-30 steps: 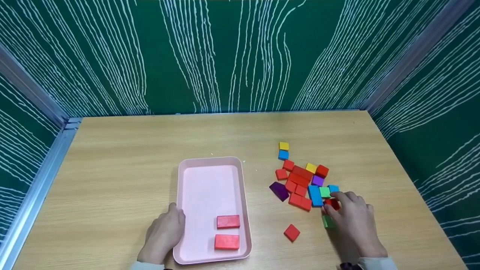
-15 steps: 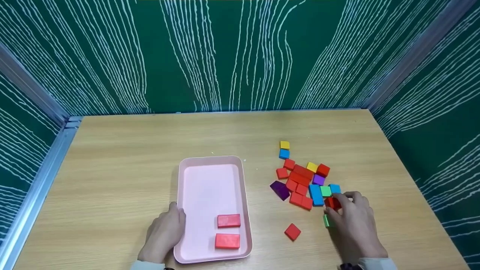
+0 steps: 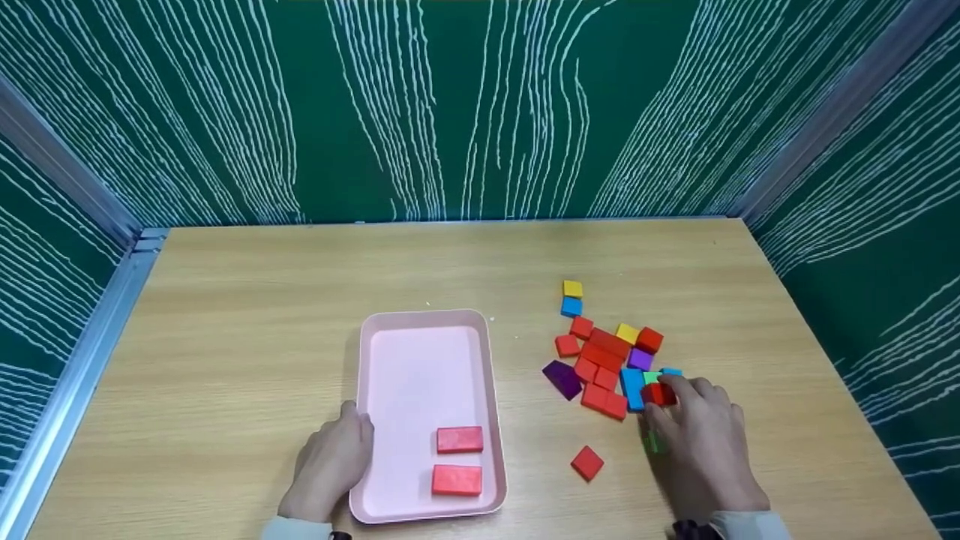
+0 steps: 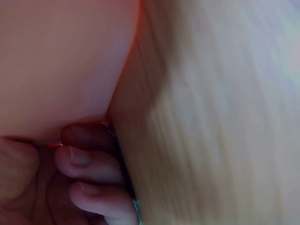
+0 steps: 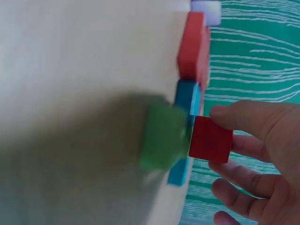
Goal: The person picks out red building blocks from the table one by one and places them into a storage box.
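My left hand (image 3: pixel 330 465) grips the left rim of a pink tray (image 3: pixel 365 375). In the left wrist view, curled fingers (image 4: pixel 101 166) meet the tray's edge. Two red rectangular blocks lie inside the tray, a nearer one (image 3: pixel 457 480) and a farther one (image 3: pixel 460 439). My right hand (image 3: pixel 705 446) pinches a red block (image 5: pixel 211 139) between thumb and fingers, beside the block cluster. In the head view this red block (image 3: pixel 658 394) partly covers a green block (image 3: pixel 651 377). Another green block (image 3: pixel 655 442) is mostly hidden by the right hand.
Loose blocks crowd the table's right half, including a long blue block (image 3: pixel 632 388), a dark purple block (image 3: pixel 562 379) and a yellow block (image 3: pixel 573 289). A lone red block (image 3: pixel 587 463) lies nearer. Green patterned walls (image 3: pixel 480 112) stand behind and at both sides.
The red block in my right hand has risen and shifted slightly left and away, now overlapping the green block behind it. My left hand and the tray stay put.
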Demonstrator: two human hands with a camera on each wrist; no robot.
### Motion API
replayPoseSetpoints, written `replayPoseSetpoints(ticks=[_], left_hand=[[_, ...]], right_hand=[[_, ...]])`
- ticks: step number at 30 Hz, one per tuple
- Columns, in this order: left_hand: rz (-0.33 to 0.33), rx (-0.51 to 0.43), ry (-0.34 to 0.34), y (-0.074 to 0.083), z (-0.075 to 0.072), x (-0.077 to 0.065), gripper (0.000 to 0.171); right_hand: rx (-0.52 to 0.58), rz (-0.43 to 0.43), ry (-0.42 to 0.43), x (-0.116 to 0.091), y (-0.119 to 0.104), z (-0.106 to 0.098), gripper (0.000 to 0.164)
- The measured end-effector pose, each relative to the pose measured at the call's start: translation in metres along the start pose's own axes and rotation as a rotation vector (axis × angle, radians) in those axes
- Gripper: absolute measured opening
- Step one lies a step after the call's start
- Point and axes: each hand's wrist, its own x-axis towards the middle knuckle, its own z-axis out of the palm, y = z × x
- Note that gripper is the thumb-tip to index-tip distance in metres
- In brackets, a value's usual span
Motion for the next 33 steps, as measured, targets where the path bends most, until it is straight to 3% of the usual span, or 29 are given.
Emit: replayPoseSetpoints(ticks=[4,8,15,21,25,33], left_hand=[[-0.010,-0.018,-0.015,0.000,0.000,0.001,0.034],[-0.022,-0.044,-0.024,0.002,0.002,0.001,0.038],[-0.025,-0.016,-0.021,0.003,0.001,0.002,0.036],[-0.009,-0.007,-0.004,0.004,0.002,0.003,0.032],[-0.007,-0.006,-0.004,0.005,0.002,0.003,0.031],[-0.005,0.012,0.011,0.001,0.001,0.002,0.031]], right_hand=[[0.026,-0.122,0.064,0.002,-0.019,-0.001,0.053],[0.084,-0.235,0.077,0.005,-0.046,0.003,0.049],[0.146,-0.314,0.064,0.006,-0.111,0.015,0.053],[0.140,-0.462,0.064,0.000,-0.157,0.026,0.050],[0.117,-0.529,0.067,-0.003,-0.173,0.031,0.046],[0.049,-0.581,0.033,-0.009,-0.185,0.048,0.043]])
